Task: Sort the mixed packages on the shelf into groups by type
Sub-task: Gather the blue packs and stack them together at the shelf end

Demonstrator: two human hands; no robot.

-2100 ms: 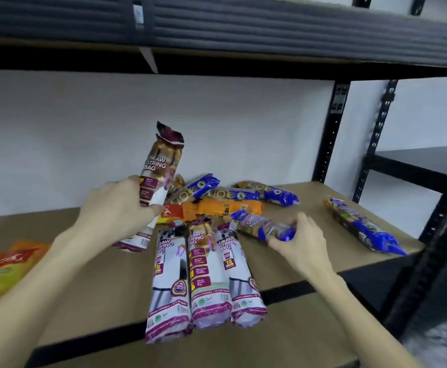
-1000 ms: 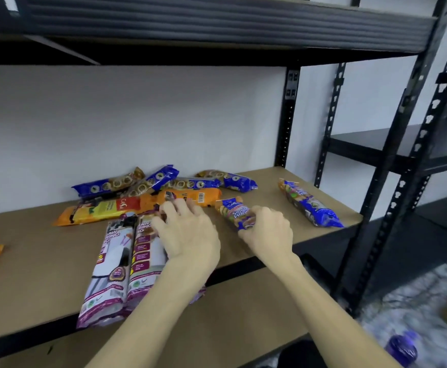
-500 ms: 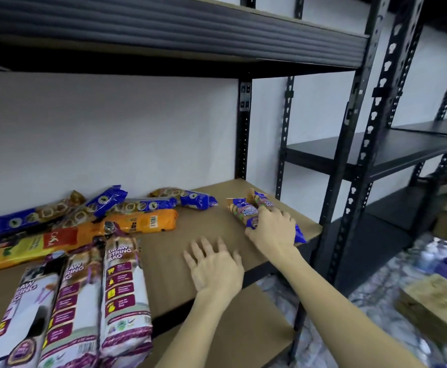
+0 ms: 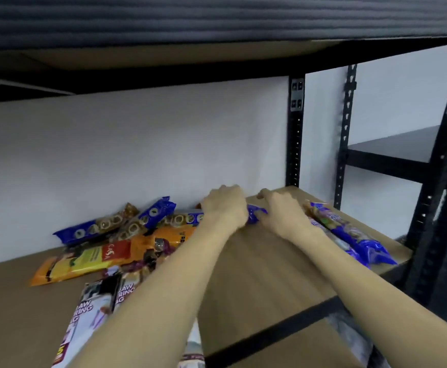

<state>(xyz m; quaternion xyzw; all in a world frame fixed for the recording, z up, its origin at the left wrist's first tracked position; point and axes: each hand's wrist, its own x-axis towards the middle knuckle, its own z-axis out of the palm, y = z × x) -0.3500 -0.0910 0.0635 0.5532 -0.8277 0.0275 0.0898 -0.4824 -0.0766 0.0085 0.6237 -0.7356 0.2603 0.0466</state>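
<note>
While sorting looks roughly half done, drawstring bag packs point(image 4: 95, 312) sit grouped lower left, orange packs point(image 4: 105, 254) centre left, blue packs point(image 4: 349, 235) right. Left hand point(image 4: 226, 205) and right hand point(image 4: 283, 212) both curl onto a blue pack point(image 4: 254, 213) mid-frame; closure unclear.

Biscuit packs point(image 4: 116, 225) behind drawstring bags point(image 4: 97, 309)

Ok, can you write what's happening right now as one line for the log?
step: grouping blue packs | left hand: on blue snack pack by wall | right hand: on same pack | sorted blue packs: shelf's right end
</note>
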